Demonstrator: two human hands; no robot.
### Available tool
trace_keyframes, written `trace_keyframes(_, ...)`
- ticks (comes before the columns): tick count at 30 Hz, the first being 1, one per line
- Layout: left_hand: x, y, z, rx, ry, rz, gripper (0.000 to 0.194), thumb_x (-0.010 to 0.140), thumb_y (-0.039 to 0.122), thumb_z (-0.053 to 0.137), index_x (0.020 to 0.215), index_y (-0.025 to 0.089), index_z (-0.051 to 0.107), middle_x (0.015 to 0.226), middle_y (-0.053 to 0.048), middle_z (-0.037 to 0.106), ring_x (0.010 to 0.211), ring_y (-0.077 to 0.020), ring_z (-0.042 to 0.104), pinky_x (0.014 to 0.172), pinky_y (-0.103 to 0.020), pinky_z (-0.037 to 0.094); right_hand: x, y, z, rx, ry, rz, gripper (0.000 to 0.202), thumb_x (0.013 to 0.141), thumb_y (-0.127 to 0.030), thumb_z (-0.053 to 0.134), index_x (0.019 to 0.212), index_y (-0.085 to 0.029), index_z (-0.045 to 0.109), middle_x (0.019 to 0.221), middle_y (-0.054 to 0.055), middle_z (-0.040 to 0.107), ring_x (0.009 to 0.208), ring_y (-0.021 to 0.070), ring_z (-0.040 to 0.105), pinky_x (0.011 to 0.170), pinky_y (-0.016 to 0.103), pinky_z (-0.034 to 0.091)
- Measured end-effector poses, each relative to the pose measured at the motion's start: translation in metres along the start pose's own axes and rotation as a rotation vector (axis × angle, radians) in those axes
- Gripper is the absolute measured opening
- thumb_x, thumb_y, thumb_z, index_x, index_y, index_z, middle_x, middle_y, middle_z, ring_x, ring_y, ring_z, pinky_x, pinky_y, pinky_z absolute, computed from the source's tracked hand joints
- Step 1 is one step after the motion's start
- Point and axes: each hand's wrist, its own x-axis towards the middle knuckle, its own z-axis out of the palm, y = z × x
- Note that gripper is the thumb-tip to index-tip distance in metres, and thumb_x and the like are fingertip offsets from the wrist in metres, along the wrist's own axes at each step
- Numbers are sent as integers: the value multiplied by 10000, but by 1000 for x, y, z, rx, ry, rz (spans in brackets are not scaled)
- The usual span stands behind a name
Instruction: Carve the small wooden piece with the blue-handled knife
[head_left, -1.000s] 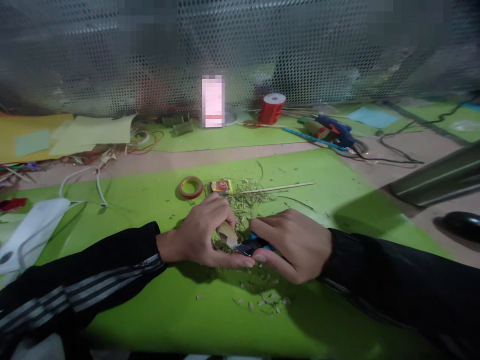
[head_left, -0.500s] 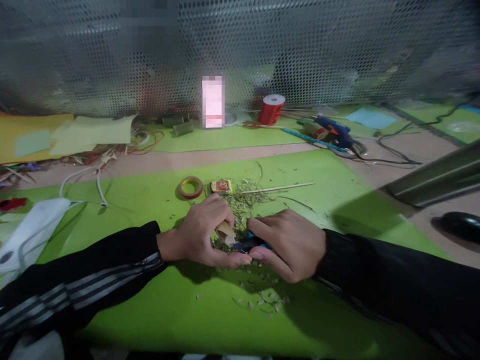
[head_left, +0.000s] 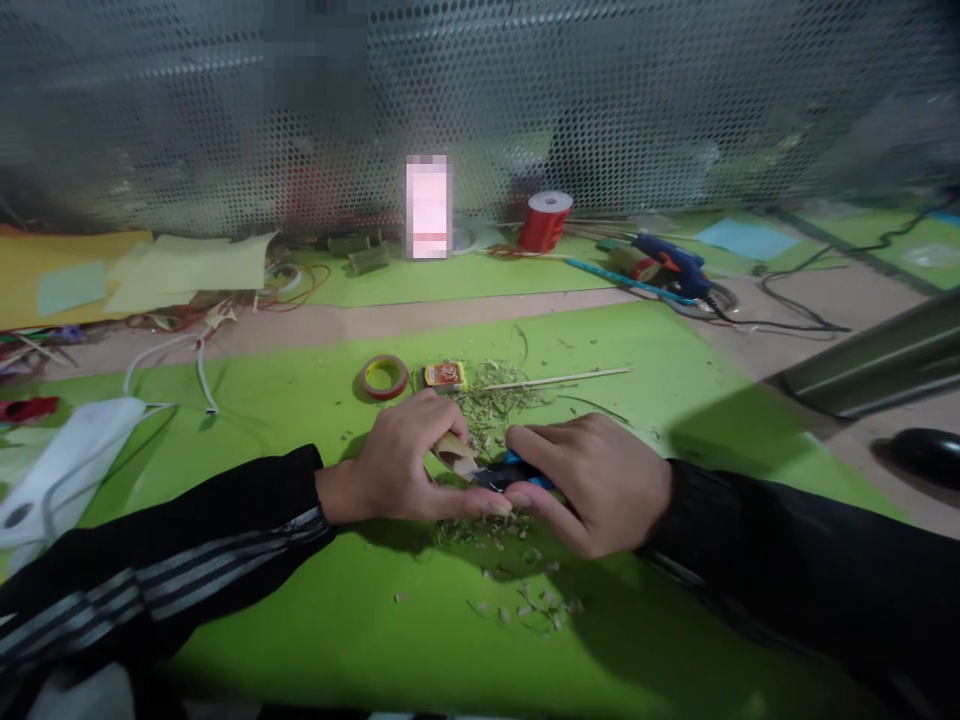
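The right hand (head_left: 589,482), which half a second ago had edged left, has moved back to the right and slightly toward the far side. The blue-and-black cutter (head_left: 501,475) in its grip has travelled with it, now sitting farther from the near edge. In the left hand (head_left: 409,455), the pale piece (head_left: 453,450) has tilted a little, its right end swung toward the far side. The left thumb (head_left: 476,502) has risen the same way, leaving more shavings (head_left: 471,533) visible on its near side.
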Motion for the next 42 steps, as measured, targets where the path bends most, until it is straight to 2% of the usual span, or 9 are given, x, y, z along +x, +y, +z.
trace_keyframes(4, 0, -2, 1, 0, 34, -2, 610, 754, 780, 558, 689, 182, 462, 594, 26, 462, 552, -115, 390, 539, -273, 310, -1, 1, -1, 2, 24, 8, 481, 984, -563, 173, 787, -216, 441, 566, -18, 463, 457, 122, 308, 505, 295, 155)
trace_keyframes(12, 0, 1, 0, -33, -12, 34, 555, 803, 716, 567, 710, 178, 464, 612, 26, 466, 570, -115, 396, 559, -270, 322, 2, 2, -9, 115, -144, -3, 465, 983, -564, 187, 799, -218, 437, 589, -13, 486, 481, 123, 319, 517, 289, 186)
trace_keyframes(18, 0, 0, 0, -32, -62, 82, 522, 838, 683, 538, 718, 184, 445, 602, 33, 442, 567, -120, 368, 568, -281, 307, 3, 1, -10, 111, -252, -18, 465, 982, -541, 161, 816, -211, 445, 623, 14, 538, 479, 125, 337, 521, 289, 183)
trace_keyframes(23, -2, 0, 1, -42, -76, 81, 475, 855, 638, 529, 729, 190, 437, 614, 28, 449, 579, -127, 381, 561, -281, 306, 3, 1, -6, 82, -211, -8, 525, 976, -578, 120, 821, -204, 455, 627, 16, 542, 484, 121, 320, 526, 295, 172)
trace_keyframes(30, -3, 3, 2, -26, -62, 115, 323, 852, 466, 557, 727, 196, 431, 600, 34, 440, 562, -119, 367, 531, -272, 296, 5, 2, 7, 27, -110, 23, 645, 952, -629, 21, 809, -199, 480, 598, 8, 504, 472, 117, 275, 522, 300, 151)
trace_keyframes(38, 0, 4, 1, -13, -56, 90, 332, 860, 473, 549, 725, 194, 431, 604, 34, 444, 555, -112, 378, 518, -262, 301, 4, 1, 5, 47, -111, 48, 634, 956, -623, 23, 819, -198, 472, 594, 8, 503, 475, 114, 292, 525, 296, 160)
trace_keyframes(42, -1, 3, 0, -4, -28, 48, 437, 875, 582, 528, 717, 182, 448, 610, 26, 451, 554, -111, 393, 527, -261, 313, 4, -1, -3, 95, -128, 62, 557, 969, -605, 100, 801, -207, 451, 579, -3, 486, 477, 119, 298, 523, 294, 162)
